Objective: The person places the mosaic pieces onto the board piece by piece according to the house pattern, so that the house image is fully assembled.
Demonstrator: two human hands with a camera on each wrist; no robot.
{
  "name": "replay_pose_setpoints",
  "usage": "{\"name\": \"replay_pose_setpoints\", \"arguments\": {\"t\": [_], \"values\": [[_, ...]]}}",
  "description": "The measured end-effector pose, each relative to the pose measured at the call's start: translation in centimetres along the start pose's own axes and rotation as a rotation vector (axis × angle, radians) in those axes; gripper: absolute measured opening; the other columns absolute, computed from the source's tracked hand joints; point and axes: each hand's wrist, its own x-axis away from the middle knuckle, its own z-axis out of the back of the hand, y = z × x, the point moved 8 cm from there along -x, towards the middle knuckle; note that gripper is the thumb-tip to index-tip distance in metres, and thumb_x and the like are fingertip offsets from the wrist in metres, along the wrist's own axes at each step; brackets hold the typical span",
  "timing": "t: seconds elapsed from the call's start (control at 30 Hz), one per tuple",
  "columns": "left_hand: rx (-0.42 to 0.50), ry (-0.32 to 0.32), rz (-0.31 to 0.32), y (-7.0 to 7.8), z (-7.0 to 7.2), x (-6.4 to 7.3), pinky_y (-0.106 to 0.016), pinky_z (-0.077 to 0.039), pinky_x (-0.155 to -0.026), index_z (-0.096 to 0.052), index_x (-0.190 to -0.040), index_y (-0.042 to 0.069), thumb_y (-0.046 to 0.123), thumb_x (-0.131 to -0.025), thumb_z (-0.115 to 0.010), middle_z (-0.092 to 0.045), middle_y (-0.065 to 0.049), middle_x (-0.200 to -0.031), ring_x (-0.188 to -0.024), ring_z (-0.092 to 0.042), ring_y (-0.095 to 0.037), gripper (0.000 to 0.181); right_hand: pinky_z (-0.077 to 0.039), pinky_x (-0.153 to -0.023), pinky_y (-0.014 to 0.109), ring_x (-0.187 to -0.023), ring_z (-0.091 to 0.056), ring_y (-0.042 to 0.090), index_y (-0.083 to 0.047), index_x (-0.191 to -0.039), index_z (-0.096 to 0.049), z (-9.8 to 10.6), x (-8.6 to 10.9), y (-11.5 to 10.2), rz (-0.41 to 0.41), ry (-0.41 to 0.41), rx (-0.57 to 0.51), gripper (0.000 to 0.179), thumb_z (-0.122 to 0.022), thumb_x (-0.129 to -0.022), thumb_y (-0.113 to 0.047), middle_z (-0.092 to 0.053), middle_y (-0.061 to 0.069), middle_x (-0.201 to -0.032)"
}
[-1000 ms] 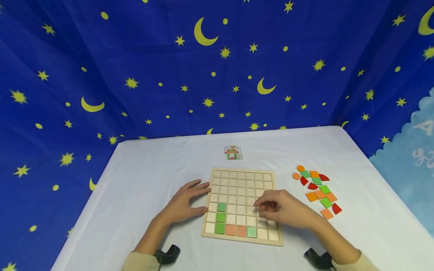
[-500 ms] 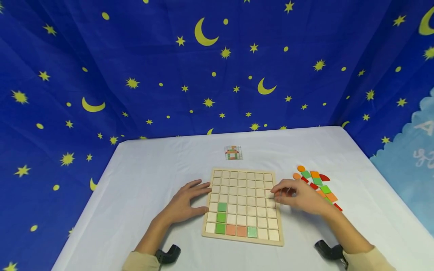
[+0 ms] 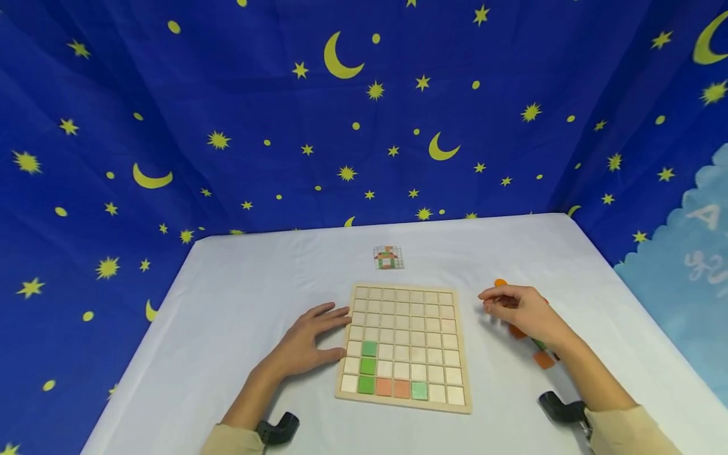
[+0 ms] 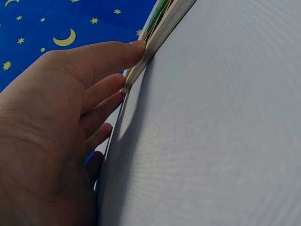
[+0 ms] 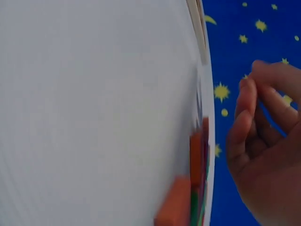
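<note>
Our bent, empty-looking right hand is leaving the board our straight-fingered left hand is touching, six tiles in, loose ones waiting.

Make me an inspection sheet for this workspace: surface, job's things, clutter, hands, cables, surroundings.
Surface: white cloth.
Job's things: grid board holding six tiles, green and orange; patterned card beyond it; loose tiles to its right, partly hidden.
Clutter: nothing seen.
Hands: left hand touches the board's left edge; right hand is raised by the loose tiles, fingers bent, nothing seen in its grasp; black device at each wrist.
Cables: nothing seen.
Surroundings: blue curtain with yellow moons and stars; light blue lettered patch at right.
</note>
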Motion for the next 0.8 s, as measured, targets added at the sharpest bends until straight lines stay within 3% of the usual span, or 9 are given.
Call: {"name": "replay_pose_setpoints", "arguments": {"t": [0.13,0.23,0.37,0.6,0.8], "values": [[-0.006,-0.015,0.0,-0.1,-0.1,0.1,-0.054,-0.026,-0.107,-0.056,-0.137,0.029,0.05,-0.081,-0.073,-0.041,0.018,-0.146,-0.14,-0.024,-0.014,0.062,-0.049,-0.055,0.028,-0.073,-0.058,0.02,-0.012,-0.11,-0.07,1.4,0.2,0.3,0.03,0.074,0.154,0.025,-0.07,-0.09,-0.028,-0.066,0.002,-0.093],[-0.008,-0.018,0.009,-0.2,0.0,0.1,-0.054,-0.026,-0.107,-0.056,-0.137,0.029,0.051,-0.08,-0.073,-0.041,0.019,-0.146,-0.14,-0.023,-0.014,0.062,-0.049,-0.054,0.028,-0.075,-0.057,0.021,-0.011,-0.11,-0.07,2.3,0.3,1.0,-0.003,0.107,0.182,0.027,-0.07,-0.09,-0.028,-0.066,0.003,-0.094],[-0.006,-0.012,0.011,-0.2,0.2,0.1,-0.055,-0.026,-0.107,-0.056,-0.137,0.029,0.05,-0.08,-0.073,-0.041,0.018,-0.146,-0.14,-0.024,-0.015,0.062,-0.05,-0.063,0.031,-0.08,-0.058,0.022,-0.008,-0.113,-0.068,3.6,0.0,2.2,-0.038,0.133,0.219,0.033,-0.07,-0.09,-0.03,-0.067,0.006,-0.096],[-0.013,-0.001,0.002,-0.2,0.3,-0.1,-0.054,-0.026,-0.107,-0.056,-0.137,0.028,0.049,-0.081,-0.073,-0.041,0.019,-0.146,-0.14,-0.024,-0.015,0.062,-0.047,-0.074,0.041,-0.086,-0.054,0.027,-0.005,-0.119,-0.066,4.6,-0.6,3.6,-0.075,0.12,0.265,0.038,-0.07,-0.089,-0.027,-0.064,0.014,-0.103],[-0.009,-0.018,0.02,-0.2,0.1,0.1,-0.055,-0.026,-0.107,-0.055,-0.137,0.029,0.05,-0.08,-0.073,-0.039,0.021,-0.146,-0.141,-0.023,-0.015,0.063,-0.044,-0.071,0.038,-0.084,-0.049,0.027,-0.005,-0.124,-0.063,4.4,-0.8,4.2,-0.082,0.088,0.276,0.039,-0.07,-0.089,-0.02,-0.06,0.014,-0.106]]}}
